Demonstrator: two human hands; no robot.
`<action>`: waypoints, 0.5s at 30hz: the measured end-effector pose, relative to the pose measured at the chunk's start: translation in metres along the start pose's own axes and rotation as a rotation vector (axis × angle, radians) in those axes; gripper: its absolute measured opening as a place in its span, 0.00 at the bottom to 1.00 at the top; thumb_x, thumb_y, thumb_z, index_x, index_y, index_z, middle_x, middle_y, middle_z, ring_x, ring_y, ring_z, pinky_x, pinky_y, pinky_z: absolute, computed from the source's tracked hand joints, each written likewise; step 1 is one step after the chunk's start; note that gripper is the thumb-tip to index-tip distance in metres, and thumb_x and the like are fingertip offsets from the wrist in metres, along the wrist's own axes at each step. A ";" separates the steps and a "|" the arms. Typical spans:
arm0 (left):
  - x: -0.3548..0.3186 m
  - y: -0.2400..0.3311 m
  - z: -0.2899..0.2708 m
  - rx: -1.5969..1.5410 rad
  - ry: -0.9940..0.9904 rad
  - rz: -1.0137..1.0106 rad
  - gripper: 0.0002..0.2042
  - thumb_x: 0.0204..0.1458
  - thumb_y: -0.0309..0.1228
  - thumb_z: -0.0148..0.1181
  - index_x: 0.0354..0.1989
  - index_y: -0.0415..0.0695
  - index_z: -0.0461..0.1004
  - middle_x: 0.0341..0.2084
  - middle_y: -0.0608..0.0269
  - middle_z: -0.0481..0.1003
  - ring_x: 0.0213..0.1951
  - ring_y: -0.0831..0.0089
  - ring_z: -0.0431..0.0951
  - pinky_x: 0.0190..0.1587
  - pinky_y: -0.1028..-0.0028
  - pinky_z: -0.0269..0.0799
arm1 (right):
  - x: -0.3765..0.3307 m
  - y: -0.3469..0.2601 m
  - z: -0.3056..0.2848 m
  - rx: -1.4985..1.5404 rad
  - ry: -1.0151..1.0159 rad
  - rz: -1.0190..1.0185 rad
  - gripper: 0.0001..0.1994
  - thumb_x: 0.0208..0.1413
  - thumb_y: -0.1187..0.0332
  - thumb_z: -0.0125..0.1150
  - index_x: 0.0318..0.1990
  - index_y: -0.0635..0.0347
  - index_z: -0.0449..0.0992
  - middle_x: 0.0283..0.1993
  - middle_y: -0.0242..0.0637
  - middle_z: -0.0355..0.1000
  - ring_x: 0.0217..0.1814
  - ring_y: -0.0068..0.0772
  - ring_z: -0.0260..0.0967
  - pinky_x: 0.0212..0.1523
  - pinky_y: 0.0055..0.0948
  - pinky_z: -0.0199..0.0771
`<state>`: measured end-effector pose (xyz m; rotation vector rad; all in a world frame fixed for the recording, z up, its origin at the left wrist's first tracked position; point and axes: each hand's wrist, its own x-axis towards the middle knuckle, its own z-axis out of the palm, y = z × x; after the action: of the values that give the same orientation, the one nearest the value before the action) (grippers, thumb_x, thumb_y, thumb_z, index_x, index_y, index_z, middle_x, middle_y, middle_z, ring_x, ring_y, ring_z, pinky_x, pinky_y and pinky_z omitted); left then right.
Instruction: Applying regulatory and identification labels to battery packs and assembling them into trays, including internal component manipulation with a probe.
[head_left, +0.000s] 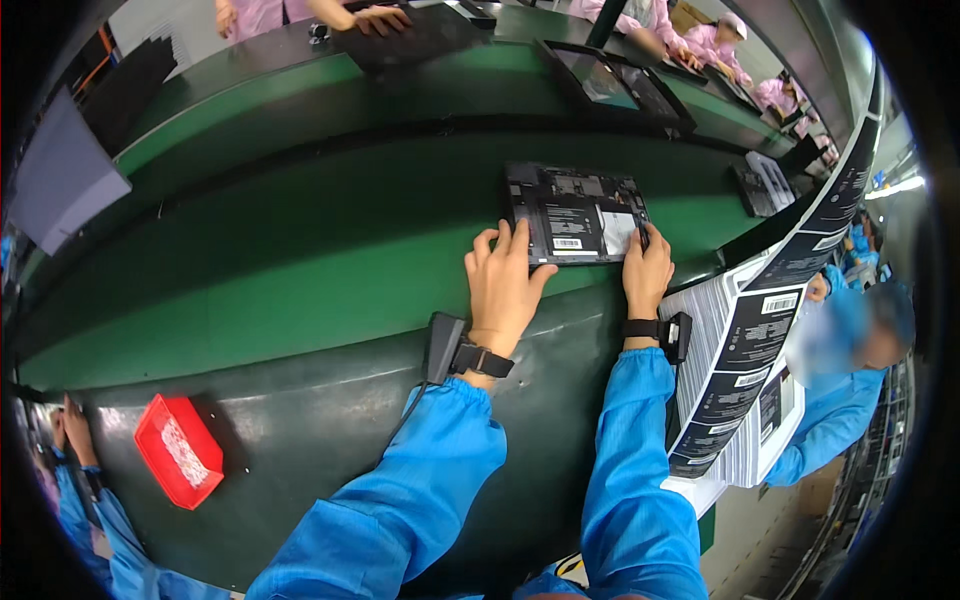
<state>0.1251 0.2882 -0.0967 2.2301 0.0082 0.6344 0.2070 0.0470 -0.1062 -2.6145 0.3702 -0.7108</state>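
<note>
A laptop base (572, 190) lies with its insides uncovered on the green conveyor belt (330, 250), partly over the belt's near edge. Its black battery with a printed label and a pale silver square beside it show near the front. My left hand (500, 290) grips the left front corner, fingers along the side and thumb at the front edge. On the opposite side my right hand (648, 275) holds the right front corner, its fingertips curled over the rim. Each wrist wears a black strap with a small box.
A red bin (180, 455) of small white pieces stands on the dark bench at left. Sheets of black labels (765, 335) on white stacks rise close beside my right arm. Beyond the belt lie a black frame (620, 85) and another device (763, 185); co-workers sit around.
</note>
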 end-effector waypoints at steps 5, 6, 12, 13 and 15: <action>0.010 -0.010 -0.004 -0.176 -0.007 -0.088 0.32 0.49 0.35 0.77 0.62 0.33 0.75 0.62 0.35 0.74 0.62 0.43 0.76 0.64 0.60 0.72 | -0.006 0.007 0.001 0.392 -0.036 -0.089 0.17 0.72 0.61 0.56 0.59 0.61 0.79 0.62 0.48 0.75 0.63 0.52 0.74 0.66 0.41 0.70; 0.010 -0.011 -0.007 -0.238 0.017 -0.094 0.32 0.50 0.35 0.77 0.62 0.33 0.76 0.62 0.35 0.74 0.63 0.43 0.76 0.64 0.61 0.73 | -0.007 0.005 0.000 0.519 0.016 -0.172 0.16 0.71 0.62 0.58 0.57 0.64 0.81 0.61 0.51 0.76 0.61 0.53 0.76 0.61 0.40 0.74; -0.027 -0.002 -0.051 -0.322 0.228 -0.029 0.29 0.49 0.26 0.78 0.62 0.38 0.78 0.64 0.41 0.75 0.64 0.54 0.78 0.64 0.63 0.74 | -0.050 -0.034 -0.026 0.500 0.178 -0.184 0.11 0.72 0.66 0.58 0.52 0.61 0.82 0.57 0.50 0.74 0.60 0.50 0.73 0.58 0.38 0.72; -0.041 0.000 -0.066 -0.348 0.260 -0.005 0.29 0.49 0.25 0.79 0.62 0.37 0.78 0.63 0.41 0.75 0.63 0.56 0.78 0.64 0.64 0.74 | -0.065 -0.041 -0.035 0.612 0.153 -0.193 0.11 0.72 0.66 0.58 0.52 0.61 0.82 0.57 0.48 0.73 0.59 0.50 0.72 0.58 0.38 0.72; -0.078 -0.001 -0.099 -0.357 0.291 -0.023 0.29 0.48 0.22 0.79 0.61 0.37 0.78 0.62 0.42 0.76 0.61 0.61 0.79 0.63 0.65 0.75 | -0.102 -0.051 -0.054 0.663 0.099 -0.207 0.12 0.72 0.67 0.56 0.53 0.63 0.80 0.46 0.51 0.81 0.48 0.50 0.78 0.52 0.39 0.75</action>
<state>0.0131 0.3419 -0.0768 1.7796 0.0628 0.8706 0.1008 0.1107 -0.0837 -2.0040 -0.1066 -0.8564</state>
